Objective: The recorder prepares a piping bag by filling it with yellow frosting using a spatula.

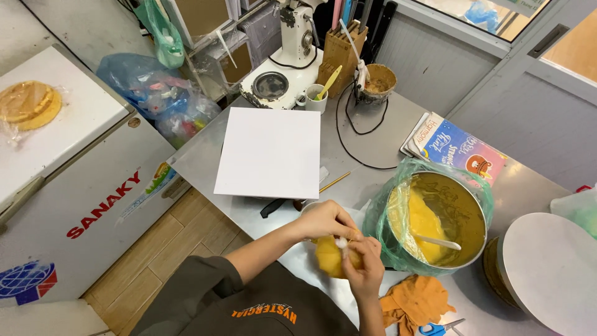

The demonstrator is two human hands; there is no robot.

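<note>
You hold a yellow piping bag [329, 256] full of cream, just in front of your chest, at the near edge of the steel table [398, 134]. A small white tip [341, 243] sticks out at the top of the bag, between your two hands. Your left hand [324, 219] rests on top of the bag with its fingers curled down, and they pinch at the white tip. Your right hand [367, 266] wraps around the side of the bag with its fingers closed tight on it.

Just to the right of the bag sits a big metal bowl [463, 214] lined with a green plastic bag. It has yellow cream [423, 221] in it and a white spatula [438, 242] lies inside. Near the bag, a little lower and to the right, is an orange cloth [415, 302], and blue-handled scissors [435, 328] lie by it. Behind the bag, farther from you, is a square white board [270, 152]. Far behind the bag stands a white stand mixer [292, 56], with a wooden knife block [339, 53] beside it. Right of the bowl is a round white turntable [550, 267]. Far to the left of the bag is a white chest freezer [81, 180].
</note>
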